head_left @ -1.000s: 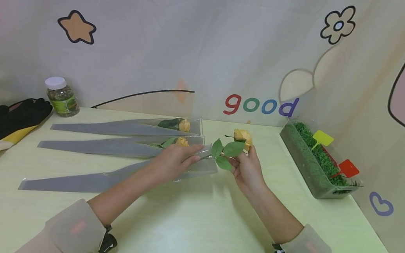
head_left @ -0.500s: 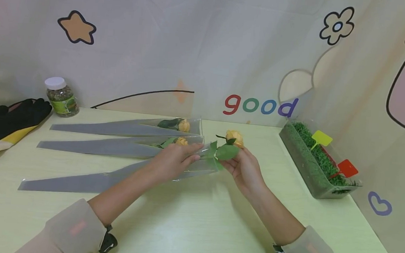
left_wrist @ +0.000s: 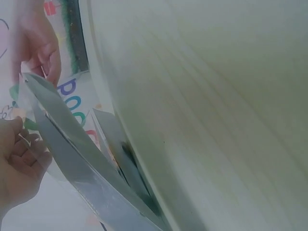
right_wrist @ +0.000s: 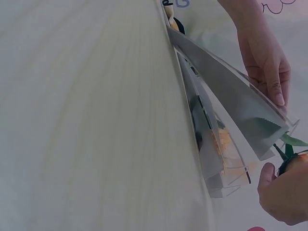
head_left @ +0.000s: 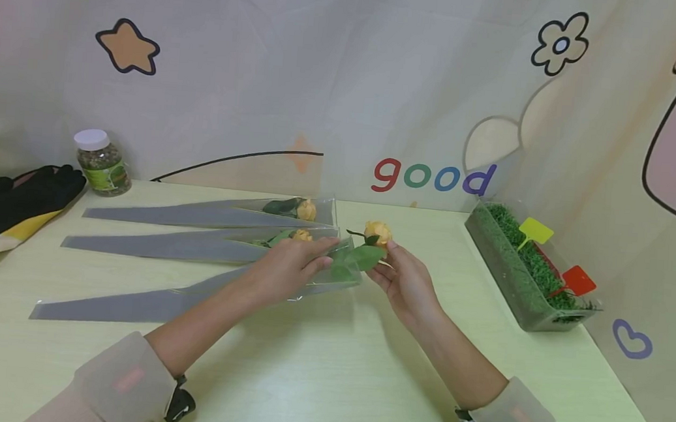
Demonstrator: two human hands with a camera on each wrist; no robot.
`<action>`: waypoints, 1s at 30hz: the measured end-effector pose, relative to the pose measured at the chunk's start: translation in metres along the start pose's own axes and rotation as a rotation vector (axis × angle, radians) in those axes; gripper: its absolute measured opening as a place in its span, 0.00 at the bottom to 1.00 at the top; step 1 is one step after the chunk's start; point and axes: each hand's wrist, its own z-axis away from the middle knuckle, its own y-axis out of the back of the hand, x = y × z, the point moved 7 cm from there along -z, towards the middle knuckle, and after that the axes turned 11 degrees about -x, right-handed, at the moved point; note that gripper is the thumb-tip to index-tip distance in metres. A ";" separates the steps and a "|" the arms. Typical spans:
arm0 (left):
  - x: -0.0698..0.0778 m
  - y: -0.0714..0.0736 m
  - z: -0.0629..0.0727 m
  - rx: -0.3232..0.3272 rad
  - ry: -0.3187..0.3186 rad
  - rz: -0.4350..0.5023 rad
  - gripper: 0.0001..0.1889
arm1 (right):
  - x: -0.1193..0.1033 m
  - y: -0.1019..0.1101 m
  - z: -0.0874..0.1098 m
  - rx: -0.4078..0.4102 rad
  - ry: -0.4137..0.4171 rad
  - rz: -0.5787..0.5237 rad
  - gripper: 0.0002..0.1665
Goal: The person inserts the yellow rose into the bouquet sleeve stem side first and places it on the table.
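Note:
My right hand pinches a yellow rose just below its bloom. The rose's stem and lower green leaves are inside the mouth of the nearest flower sleeve, a clear and grey tapered wrapper; the bloom stays outside. My left hand grips that sleeve near its wide end, and its raised mouth shows in the right wrist view. Behind it lie two similar sleeves, the middle one and the far one, each with a yellow rose inside. The left hand partly covers the middle sleeve.
On the left are a black, yellow and white glove and a white-lidded jar. A clear planter of artificial grass, with yellow and red tags, stands at the right edge. A printed cloth backdrop rises behind the table.
The right hand has moved left, bringing the rose with it. Its leaves have passed into the sleeve's mouth and the bloom is closer to the opening. The left hand holds its place.

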 end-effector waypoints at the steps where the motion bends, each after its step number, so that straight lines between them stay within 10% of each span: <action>1: 0.000 0.000 0.000 0.002 -0.003 0.000 0.22 | 0.000 0.000 0.000 0.006 -0.003 -0.004 0.21; 30: 0.000 0.001 0.002 0.003 0.010 0.027 0.23 | 0.006 -0.006 0.001 -0.032 -0.074 0.198 0.15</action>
